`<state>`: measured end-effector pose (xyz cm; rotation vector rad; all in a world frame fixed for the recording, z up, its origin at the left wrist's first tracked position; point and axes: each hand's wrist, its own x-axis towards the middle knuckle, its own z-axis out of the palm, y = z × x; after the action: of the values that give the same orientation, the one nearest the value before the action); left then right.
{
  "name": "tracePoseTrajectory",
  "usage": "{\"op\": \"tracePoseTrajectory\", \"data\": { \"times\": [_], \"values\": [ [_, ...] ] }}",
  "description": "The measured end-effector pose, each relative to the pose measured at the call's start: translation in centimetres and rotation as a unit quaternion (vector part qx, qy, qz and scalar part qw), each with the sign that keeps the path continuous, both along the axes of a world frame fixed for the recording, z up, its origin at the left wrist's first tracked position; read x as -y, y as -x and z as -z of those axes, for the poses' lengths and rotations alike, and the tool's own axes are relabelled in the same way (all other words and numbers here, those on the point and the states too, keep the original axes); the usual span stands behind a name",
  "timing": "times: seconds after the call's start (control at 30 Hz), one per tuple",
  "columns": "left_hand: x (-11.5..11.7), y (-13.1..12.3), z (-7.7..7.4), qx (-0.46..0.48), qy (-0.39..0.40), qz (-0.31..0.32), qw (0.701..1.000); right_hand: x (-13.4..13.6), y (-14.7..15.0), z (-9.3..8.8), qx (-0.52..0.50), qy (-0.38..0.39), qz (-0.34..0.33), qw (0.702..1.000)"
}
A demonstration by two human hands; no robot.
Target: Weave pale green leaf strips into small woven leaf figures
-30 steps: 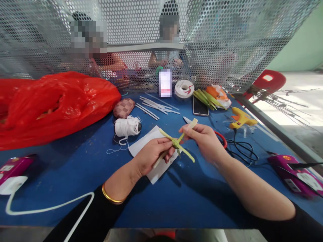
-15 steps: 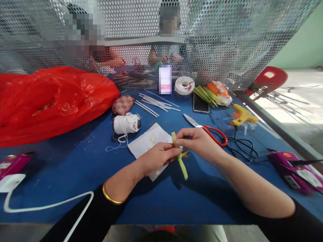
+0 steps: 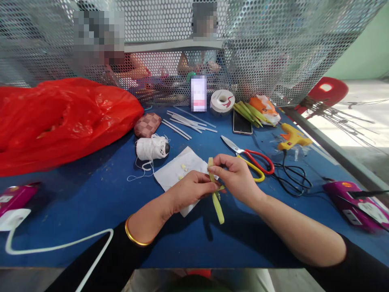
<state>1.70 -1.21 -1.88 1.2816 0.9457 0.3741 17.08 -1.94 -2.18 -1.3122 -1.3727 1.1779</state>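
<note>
My left hand (image 3: 194, 189) pinches a yellow-green strip (image 3: 218, 209), one end of which hangs down below the fingers. On the upper part of the same strip, my right hand (image 3: 232, 174) closes thumb and finger. A small side piece sticks out to the right near the left fingertips; how it joins the strip is hidden by the fingers. Beneath the left hand lies a white paper sheet (image 3: 170, 172) with small pale yellow bits (image 3: 184, 166). Scissors (image 3: 247, 156) with one red and one yellow handle rest just beyond the right hand.
Thread spool (image 3: 152, 149), patterned pouch (image 3: 148, 125), white sticks (image 3: 182, 121), ribbon roll (image 3: 223, 101) and propped phone (image 3: 198, 94) stand behind. Right: green strips (image 3: 251, 113) on a dark phone (image 3: 242, 124), yellow glue gun (image 3: 293, 137), cables. Left: red plastic bag (image 3: 67, 125). Mesh and people lie beyond.
My right hand has shifted slightly right and down, baring the yellow scissor handle. The strip's hanging end reaches a little lower, and its side piece looks shorter.
</note>
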Motion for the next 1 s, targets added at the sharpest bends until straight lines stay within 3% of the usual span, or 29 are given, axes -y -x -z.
{"op": "tracePoseTrajectory", "data": {
  "times": [0.23, 0.33, 0.4, 0.5, 0.57, 0.63, 0.7, 0.8, 0.87, 0.93, 1.0],
  "values": [
    [0.2, -0.1, 1.1, 0.011, -0.008, 0.017, 1.0, 0.3, 0.2, 0.4, 0.013, -0.014, -0.017, 1.0],
    [0.3, -0.1, 1.0, 0.03, 0.0, -0.003, 1.0, 0.0, -0.1, 0.1, 0.008, 0.002, -0.032, 0.999],
    [0.3, -0.1, 0.5, 0.058, 0.024, -0.034, 0.997, -0.5, -0.7, -0.4, 0.022, -0.032, -0.025, 0.999],
    [0.2, 0.1, -0.2, 0.108, 0.082, -0.103, 0.985, -1.7, -2.0, -0.7, 0.088, -0.175, 0.059, 0.979],
    [0.0, 0.2, -0.4, 0.137, 0.093, -0.149, 0.975, -2.2, -2.5, -0.5, 0.084, -0.202, 0.155, 0.963],
    [-0.2, 0.3, -0.4, 0.158, 0.074, -0.188, 0.967, -2.5, -2.5, 0.0, 0.032, -0.175, 0.215, 0.96],
    [-0.5, 0.3, -0.4, 0.179, 0.042, -0.232, 0.955, -2.2, -1.9, 0.4, -0.041, -0.099, 0.201, 0.974],
    [-0.8, 0.2, -0.3, 0.231, 0.012, -0.296, 0.927, -1.1, -0.7, 0.5, -0.135, 0.048, 0.126, 0.982],
    [-0.9, 0.2, -0.2, 0.261, 0.01, -0.319, 0.911, -0.3, 0.0, 0.3, -0.194, 0.122, 0.078, 0.97],
    [-0.9, 0.2, -0.2, 0.273, 0.012, -0.324, 0.906, 0.3, 0.5, 0.1, -0.217, 0.149, 0.023, 0.964],
    [-0.9, 0.1, -0.2, 0.272, 0.022, -0.318, 0.908, 0.6, 0.9, 0.0, -0.19, 0.13, -0.039, 0.972]
  ]
}}
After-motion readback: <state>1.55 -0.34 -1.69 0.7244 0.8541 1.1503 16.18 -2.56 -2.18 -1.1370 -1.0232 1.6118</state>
